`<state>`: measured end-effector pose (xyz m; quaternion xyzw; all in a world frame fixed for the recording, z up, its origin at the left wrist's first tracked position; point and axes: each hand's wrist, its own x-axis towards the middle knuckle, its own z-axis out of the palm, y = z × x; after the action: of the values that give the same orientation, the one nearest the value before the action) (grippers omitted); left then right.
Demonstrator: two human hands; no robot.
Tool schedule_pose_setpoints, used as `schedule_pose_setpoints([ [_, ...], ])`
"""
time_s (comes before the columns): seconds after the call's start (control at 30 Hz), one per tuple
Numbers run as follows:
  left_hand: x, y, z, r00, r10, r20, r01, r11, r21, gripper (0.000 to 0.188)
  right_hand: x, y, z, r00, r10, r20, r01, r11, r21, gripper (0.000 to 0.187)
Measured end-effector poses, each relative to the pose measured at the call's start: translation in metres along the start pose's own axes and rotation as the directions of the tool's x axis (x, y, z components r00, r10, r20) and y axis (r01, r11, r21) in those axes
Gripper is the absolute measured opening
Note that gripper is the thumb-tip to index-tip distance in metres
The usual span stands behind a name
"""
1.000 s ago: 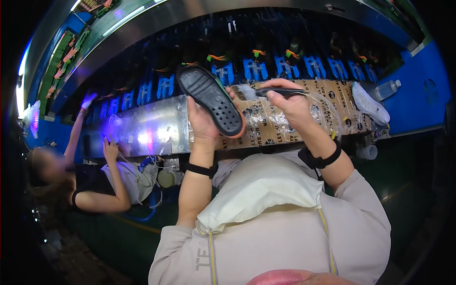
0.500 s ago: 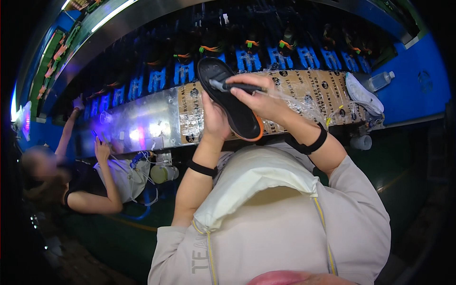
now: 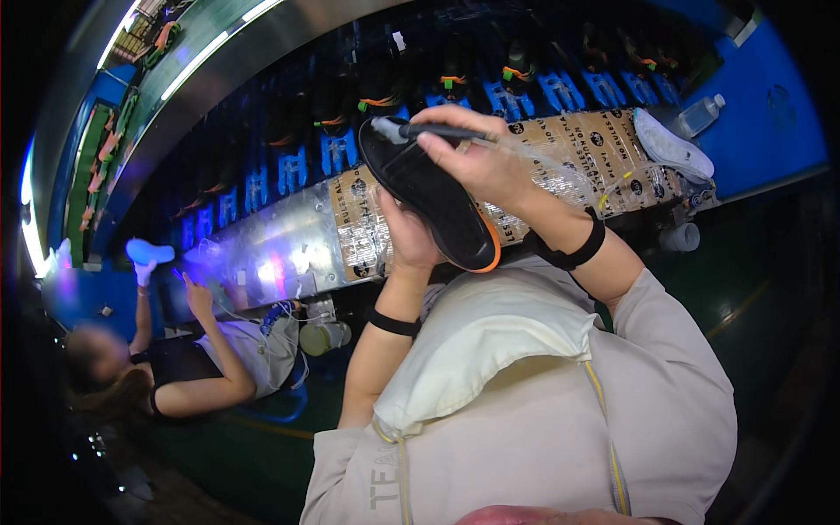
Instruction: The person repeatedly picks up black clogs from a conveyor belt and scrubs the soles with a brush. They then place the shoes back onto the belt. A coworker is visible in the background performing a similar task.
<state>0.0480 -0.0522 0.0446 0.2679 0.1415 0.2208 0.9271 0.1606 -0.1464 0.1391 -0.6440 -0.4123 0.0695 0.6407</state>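
A black shoe sole (image 3: pixel 411 175) with an orange edge at its heel is held up in front of me, toe end pointing away. Beneath it my left hand (image 3: pixel 409 232) supports the middle, fingers mostly hidden behind the sole. My right hand (image 3: pixel 479 159) grips the dark handle of a brush (image 3: pixel 390 131) whose pale bristles touch the sole near its toe. A clear tube (image 3: pixel 544 156) trails from the brush past my right wrist.
Behind the cardboard-covered ledge (image 3: pixel 560 144) runs a row of blue holders (image 3: pixel 514 101) with dark shoes. A white sole (image 3: pixel 672 144) and clear bottle (image 3: pixel 702 115) lie at the right. On the left, a co-worker (image 3: pixel 206 359) raises a bluish-looking sole (image 3: pixel 150 253).
The brush has moved across the sole from the forefoot to nearer the toe tip. The co-worker's far hand now holds up a sole. My view has shifted slightly.
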Motion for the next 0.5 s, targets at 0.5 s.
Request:
schedule_pose_setpoints([
  [0.5,0.005,0.014,-0.011,0.965,-0.026,0.26,0.073,0.983,-0.171,0.078,0.001,0.007,-0.028,0.849,-0.07,0.523,-0.003,0.99,0.138,0.027],
])
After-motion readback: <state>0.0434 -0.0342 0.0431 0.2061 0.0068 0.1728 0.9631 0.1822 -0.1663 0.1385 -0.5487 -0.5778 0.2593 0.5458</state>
